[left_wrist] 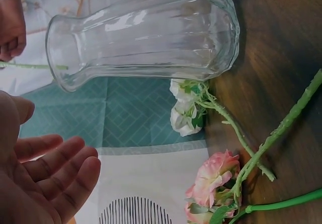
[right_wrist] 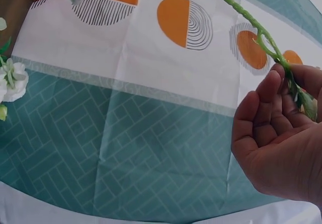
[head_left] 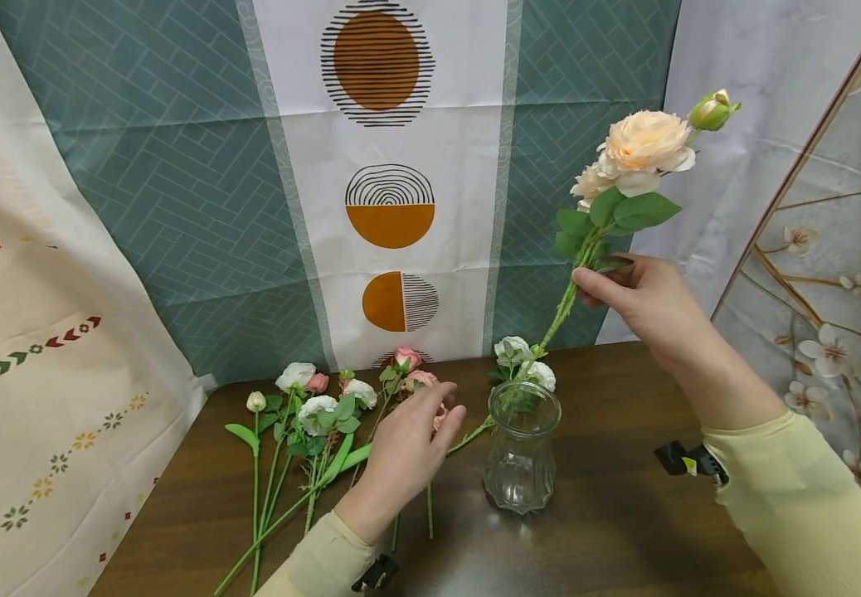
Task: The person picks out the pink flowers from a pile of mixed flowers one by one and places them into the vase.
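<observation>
My right hand (head_left: 650, 303) pinches the green stem of a peach flower (head_left: 643, 145) just beneath its leaves, with the bloom and a bud up high. The stem slants down to the mouth of a ribbed glass vase (head_left: 520, 477). In the left wrist view the stem's tip (left_wrist: 64, 67) shows at the vase's neck; whether inside or behind the glass I cannot tell. Left of the vase, my left hand (head_left: 410, 439) hovers with loosely bent fingers, holding nothing. Pink flowers (head_left: 406, 358) lie partly hidden behind it.
White flowers (head_left: 513, 351) lie behind the vase. On the left of the brown table (head_left: 192, 489) are several white flowers (head_left: 296, 376) and a white tulip bud (head_left: 255, 401) with long stems. A patterned cloth (head_left: 199, 207) hangs along the back edge.
</observation>
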`<move>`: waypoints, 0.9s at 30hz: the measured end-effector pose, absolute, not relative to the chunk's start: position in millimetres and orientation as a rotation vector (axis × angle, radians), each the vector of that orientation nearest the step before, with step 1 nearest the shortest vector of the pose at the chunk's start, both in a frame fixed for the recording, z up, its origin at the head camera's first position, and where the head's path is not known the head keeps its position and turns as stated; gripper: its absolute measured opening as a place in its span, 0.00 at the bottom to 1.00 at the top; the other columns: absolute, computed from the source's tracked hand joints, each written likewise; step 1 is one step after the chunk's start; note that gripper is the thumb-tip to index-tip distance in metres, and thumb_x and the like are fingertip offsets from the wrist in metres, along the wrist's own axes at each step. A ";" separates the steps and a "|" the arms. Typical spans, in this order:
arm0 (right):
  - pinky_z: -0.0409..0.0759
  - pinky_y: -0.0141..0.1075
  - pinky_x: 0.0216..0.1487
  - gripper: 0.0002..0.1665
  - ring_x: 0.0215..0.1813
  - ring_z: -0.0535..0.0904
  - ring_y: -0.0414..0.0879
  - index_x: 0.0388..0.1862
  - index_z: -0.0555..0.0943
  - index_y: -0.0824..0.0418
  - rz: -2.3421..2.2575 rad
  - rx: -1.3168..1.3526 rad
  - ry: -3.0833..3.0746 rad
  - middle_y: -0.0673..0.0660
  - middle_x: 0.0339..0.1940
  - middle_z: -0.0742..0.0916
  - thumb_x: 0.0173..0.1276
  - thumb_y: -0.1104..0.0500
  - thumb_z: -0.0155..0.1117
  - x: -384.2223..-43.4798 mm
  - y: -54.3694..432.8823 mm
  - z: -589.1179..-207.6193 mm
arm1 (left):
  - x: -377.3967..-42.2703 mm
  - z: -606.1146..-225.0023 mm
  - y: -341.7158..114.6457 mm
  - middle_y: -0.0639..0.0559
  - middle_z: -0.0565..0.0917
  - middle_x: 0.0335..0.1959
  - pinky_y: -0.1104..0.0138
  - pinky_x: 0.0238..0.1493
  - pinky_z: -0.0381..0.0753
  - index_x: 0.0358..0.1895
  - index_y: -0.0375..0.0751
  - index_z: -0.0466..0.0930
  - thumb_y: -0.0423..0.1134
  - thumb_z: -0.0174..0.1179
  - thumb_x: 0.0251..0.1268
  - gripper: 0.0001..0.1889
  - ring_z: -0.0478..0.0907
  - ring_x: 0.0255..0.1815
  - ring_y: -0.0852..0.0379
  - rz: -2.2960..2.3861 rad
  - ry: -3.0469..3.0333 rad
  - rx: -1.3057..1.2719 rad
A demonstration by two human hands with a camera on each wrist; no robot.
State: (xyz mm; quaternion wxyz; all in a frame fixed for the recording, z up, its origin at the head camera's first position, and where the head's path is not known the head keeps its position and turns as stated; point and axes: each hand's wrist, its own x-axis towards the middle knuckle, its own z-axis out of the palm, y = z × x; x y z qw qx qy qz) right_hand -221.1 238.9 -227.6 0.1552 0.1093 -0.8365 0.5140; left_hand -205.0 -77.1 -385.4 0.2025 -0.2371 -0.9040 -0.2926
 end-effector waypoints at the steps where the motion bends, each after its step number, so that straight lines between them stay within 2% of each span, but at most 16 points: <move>1: 0.71 0.38 0.62 0.24 0.55 0.81 0.39 0.51 0.88 0.69 1.465 0.311 -2.404 0.37 0.32 0.91 0.83 0.46 0.69 -221.7 239.1 -228.6 | -205.1 -385.6 -77.0 0.46 0.88 0.63 0.48 0.53 0.88 0.71 0.41 0.83 0.49 0.62 0.86 0.22 0.89 0.53 0.48 -0.815 -2.524 -0.662; 6: 0.73 0.37 0.63 0.28 0.55 0.83 0.36 0.62 0.85 0.70 1.461 0.317 -2.446 0.36 0.36 0.91 0.84 0.45 0.67 -223.8 238.9 -234.3 | -205.9 -385.9 -76.3 0.47 0.88 0.63 0.49 0.50 0.88 0.72 0.42 0.83 0.50 0.62 0.87 0.22 0.89 0.50 0.50 -0.799 -2.528 -0.661; 11: 0.79 0.30 0.57 0.30 0.48 0.88 0.35 0.72 0.81 0.67 1.448 0.347 -2.469 0.40 0.43 0.93 0.85 0.46 0.66 -225.6 237.5 -240.8 | -206.3 -385.6 -75.6 0.47 0.88 0.64 0.49 0.51 0.88 0.72 0.43 0.83 0.49 0.62 0.86 0.22 0.89 0.52 0.50 -0.797 -2.531 -0.653; 16: 0.79 0.32 0.50 0.29 0.46 0.87 0.36 0.69 0.83 0.67 1.399 0.365 -2.504 0.51 0.45 0.94 0.85 0.46 0.66 -227.8 234.1 -248.6 | -205.8 -385.1 -75.3 0.47 0.88 0.64 0.48 0.53 0.88 0.72 0.43 0.82 0.49 0.62 0.86 0.22 0.88 0.54 0.49 -0.799 -2.532 -0.651; 21: 0.78 0.37 0.43 0.24 0.41 0.84 0.42 0.59 0.85 0.66 1.338 0.384 -2.545 0.52 0.38 0.92 0.84 0.45 0.67 -230.1 231.5 -256.0 | -206.6 -384.2 -74.8 0.46 0.88 0.64 0.48 0.54 0.87 0.72 0.42 0.82 0.49 0.62 0.86 0.22 0.88 0.55 0.48 -0.804 -2.525 -0.653; 24: 0.79 0.38 0.44 0.25 0.42 0.84 0.45 0.56 0.85 0.66 1.302 0.384 -2.582 0.52 0.37 0.91 0.84 0.44 0.67 -232.2 229.4 -259.3 | -206.7 -384.1 -74.7 0.47 0.88 0.63 0.47 0.55 0.87 0.72 0.42 0.82 0.49 0.62 0.86 0.22 0.88 0.55 0.47 -0.810 -2.527 -0.649; 27: 0.81 0.42 0.49 0.28 0.49 0.88 0.49 0.61 0.86 0.66 1.244 0.396 -2.627 0.56 0.43 0.93 0.84 0.42 0.67 -233.9 226.7 -261.6 | -206.8 -384.5 -74.6 0.47 0.88 0.63 0.47 0.54 0.87 0.72 0.43 0.82 0.49 0.62 0.86 0.22 0.88 0.55 0.47 -0.807 -2.527 -0.646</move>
